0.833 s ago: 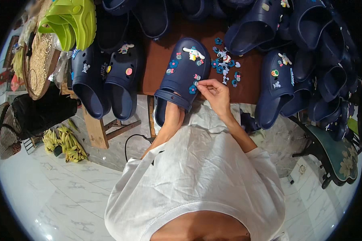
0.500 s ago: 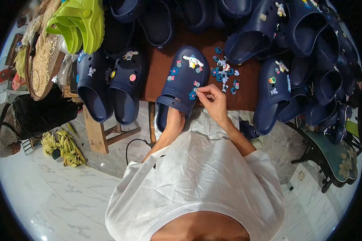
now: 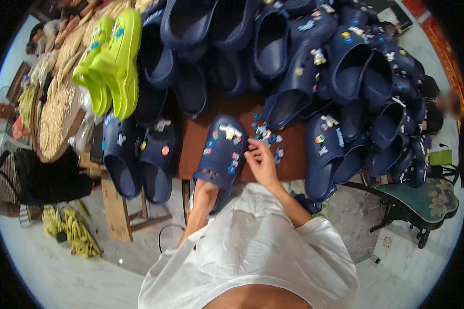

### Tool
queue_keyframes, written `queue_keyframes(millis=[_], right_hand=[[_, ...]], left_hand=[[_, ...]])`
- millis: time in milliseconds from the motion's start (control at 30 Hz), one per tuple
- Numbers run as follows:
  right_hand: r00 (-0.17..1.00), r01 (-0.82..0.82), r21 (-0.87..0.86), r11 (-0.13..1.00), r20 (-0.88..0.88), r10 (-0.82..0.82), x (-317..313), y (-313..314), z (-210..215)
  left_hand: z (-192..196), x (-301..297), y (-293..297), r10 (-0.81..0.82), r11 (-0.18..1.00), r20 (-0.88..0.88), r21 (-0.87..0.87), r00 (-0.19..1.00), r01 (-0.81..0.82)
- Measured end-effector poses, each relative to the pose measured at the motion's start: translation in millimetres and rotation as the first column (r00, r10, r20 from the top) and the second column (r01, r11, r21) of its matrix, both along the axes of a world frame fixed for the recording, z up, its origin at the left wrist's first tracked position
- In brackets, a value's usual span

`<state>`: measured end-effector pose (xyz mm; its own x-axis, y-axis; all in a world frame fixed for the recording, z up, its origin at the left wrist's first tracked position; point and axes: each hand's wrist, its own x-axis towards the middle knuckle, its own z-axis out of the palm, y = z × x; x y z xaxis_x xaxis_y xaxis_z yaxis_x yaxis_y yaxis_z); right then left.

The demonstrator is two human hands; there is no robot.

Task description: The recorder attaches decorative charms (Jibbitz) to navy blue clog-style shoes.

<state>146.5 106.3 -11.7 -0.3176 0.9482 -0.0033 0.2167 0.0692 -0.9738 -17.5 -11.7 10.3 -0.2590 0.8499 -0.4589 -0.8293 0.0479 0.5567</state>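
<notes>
A navy clog [image 3: 219, 154] lies toe-away on the brown tabletop before me, decorated with a white long-eared character charm [image 3: 230, 131] and several small blue, red and pink charms. My left hand [image 3: 205, 191] reaches into its foot opening under the heel strap and holds it from inside; those fingers are hidden. Just right of the clog, my right hand [image 3: 263, 164] hovers with fingers loosely apart and nothing visible in them. Beyond its fingertips sits a loose pile of small charms [image 3: 264, 135], with a few more charms [image 3: 279, 154] nearer me.
Navy clogs [image 3: 325, 149] with charms are heaped to the right and behind. Another navy pair [image 3: 159, 162] stands at left, below bright green clogs [image 3: 119, 64]. Further left are a round tray of pale kernels [image 3: 59, 118], a wooden stool [image 3: 116, 208] and bananas [image 3: 77, 234].
My right hand has come off the charms on the clog's right side, its fingers parting from a pinch. The view has tilted, so everything appears lower.
</notes>
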Motion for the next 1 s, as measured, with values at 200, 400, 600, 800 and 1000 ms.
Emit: queue_keyframes(millis=[200,400,600,800,1000], right_hand=[[0.995,-0.077,0.095,0.993,0.071,0.07,-4,-3,14],[1.0,-0.02,0.052,0.998,0.016,0.019,13,-29,29],[0.955,-0.298,0.013,0.955,0.0,0.298,25,-61,43],[0.961,-0.262,-0.259,0.93,-0.157,0.227,16,-54,75],[0.888,-0.114,0.012,0.993,-0.447,0.107,24,-17,68]], left_hand=[[-3,-14,-12,-0.162,0.972,-0.05,0.163,0.986,0.168],[49,-15,0,-0.092,0.99,0.003,0.109,0.996,0.092],[89,-1,43,-0.233,0.914,0.055,0.352,0.971,0.199],[121,30,82,-0.306,0.863,0.056,0.437,0.95,0.252],[138,56,94,-0.258,0.804,-0.103,0.528,0.961,0.272]])
